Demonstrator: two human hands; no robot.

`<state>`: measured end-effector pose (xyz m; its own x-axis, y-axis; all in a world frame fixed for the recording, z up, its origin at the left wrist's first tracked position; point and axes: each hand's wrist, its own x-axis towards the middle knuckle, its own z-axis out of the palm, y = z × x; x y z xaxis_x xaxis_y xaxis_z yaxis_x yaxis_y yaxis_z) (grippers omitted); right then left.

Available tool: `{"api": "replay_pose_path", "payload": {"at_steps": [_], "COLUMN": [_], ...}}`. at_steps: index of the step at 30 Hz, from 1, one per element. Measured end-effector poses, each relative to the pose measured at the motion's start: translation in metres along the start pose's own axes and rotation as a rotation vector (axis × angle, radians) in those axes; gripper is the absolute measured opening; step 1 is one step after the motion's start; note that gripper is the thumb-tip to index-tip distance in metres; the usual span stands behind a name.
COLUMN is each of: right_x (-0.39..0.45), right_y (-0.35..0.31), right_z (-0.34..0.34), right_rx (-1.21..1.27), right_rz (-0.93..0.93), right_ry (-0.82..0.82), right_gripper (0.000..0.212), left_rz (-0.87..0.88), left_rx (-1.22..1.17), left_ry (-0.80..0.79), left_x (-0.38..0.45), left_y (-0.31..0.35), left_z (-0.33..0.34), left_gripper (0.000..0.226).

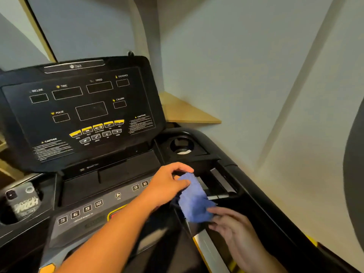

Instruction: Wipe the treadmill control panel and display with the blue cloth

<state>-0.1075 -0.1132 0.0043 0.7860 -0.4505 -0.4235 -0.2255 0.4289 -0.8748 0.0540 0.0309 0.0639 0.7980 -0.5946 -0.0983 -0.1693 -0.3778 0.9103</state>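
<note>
Blue, nubby microfibre cloth [194,200] hangs between our two hands at the right-hand end of the treadmill console, its long axis running from upper left, near the number keys, down toward lower right. Our left hand [167,186], arm reaching across from the lower left, pinches the cloth's upper end: thumb and fingers [182,168] are curled closed on the fabric. Our right hand [232,223] sits just below, its fingers [214,210] touching the lower edge; they appear loosely bent, and we cannot tell whether they truly grip or merely steady it. The cloth lies over the dark recess beside the right handrail, just right of the grey strip of the control panel [94,210] with its numbered quick keys. The black glossy display [78,107], tilted back and unlit, with windows labelled incline, time, speed and distance, stands well apart, up and to the left of both hands. We judge the cloth is being gathered into a pad, and wiping of panel and display remains to be done. The left hand is nearer both surfaces, so the coming stroke would travel leftward and upward. A round black cup holder [181,145] sits behind the hands.
</note>
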Motion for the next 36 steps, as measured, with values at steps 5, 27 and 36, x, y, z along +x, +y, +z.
{"api": "replay_pose_path", "payload": {"at_steps": [5,27,36], "right_x": [0.025,0.1,0.117], "right_y": [0.014,0.032,0.036], "right_z": [-0.028,-0.048,-0.046], "right_rx": [0.146,-1.056,-1.254], "right_rz": [0.114,-0.727,-0.702], "right_ry": [0.142,-0.031,-0.116], "right_gripper": [0.025,0.037,0.045], "left_rz": [0.084,0.133,0.15], "left_rx": [0.277,1.178,1.095], "left_ry": [-0.093,-0.29,-0.157], "left_x": [0.062,0.04,0.017], "left_y": [0.002,-0.044,-0.036], "left_z": [0.052,0.1,0.06], "left_gripper": [0.024,0.067,0.069]}}
